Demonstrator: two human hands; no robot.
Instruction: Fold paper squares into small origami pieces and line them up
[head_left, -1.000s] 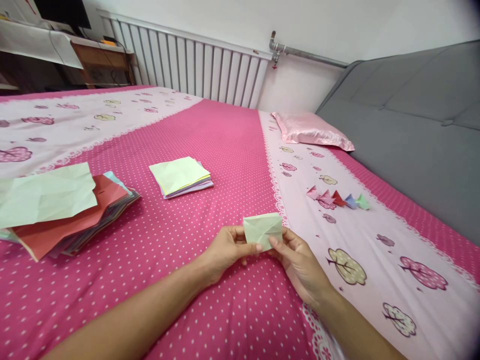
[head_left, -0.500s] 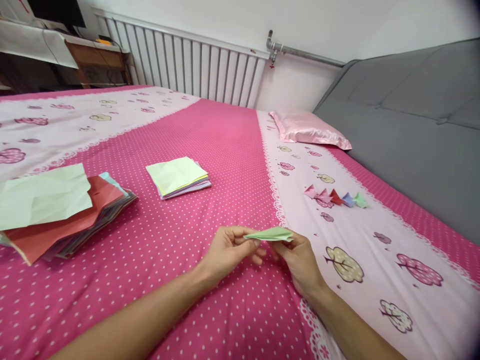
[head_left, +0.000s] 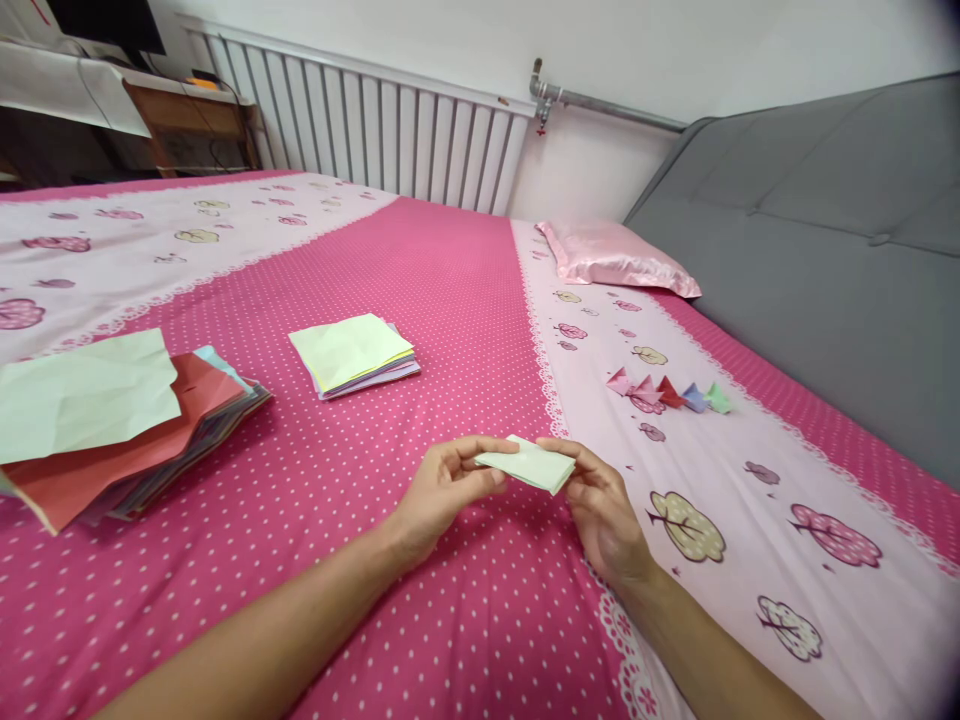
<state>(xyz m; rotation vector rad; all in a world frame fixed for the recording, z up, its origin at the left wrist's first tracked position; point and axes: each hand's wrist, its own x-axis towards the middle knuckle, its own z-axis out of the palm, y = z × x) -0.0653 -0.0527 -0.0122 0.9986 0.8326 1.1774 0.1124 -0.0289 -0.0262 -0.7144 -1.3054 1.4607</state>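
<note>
A folded sheet of pale green paper (head_left: 531, 464) is held between my two hands, just above the pink bedsheet. My left hand (head_left: 448, 490) pinches its left end between thumb and fingers. At the right end, my right hand (head_left: 604, 505) grips it with thumb and fingertips. The paper's broad face is turned up toward me, and its folded layers show along the near edge. Beyond the hands, to the right, a row of several small folded paper pieces (head_left: 670, 392) in pink, red, blue and green lies on the bed.
A neat stack of square paper (head_left: 352, 354) lies ahead to the left. Farther left is a larger pile of loose sheets (head_left: 86, 390), pale green and red on top. A pink pillow (head_left: 619, 258) rests by the grey headboard (head_left: 817, 190). A white radiator (head_left: 367, 120) stands behind the bed.
The folded paper has been turned from nearly edge-on so that its pale, flat face shows. My fingers have shifted along its ends; the other papers stay put.
</note>
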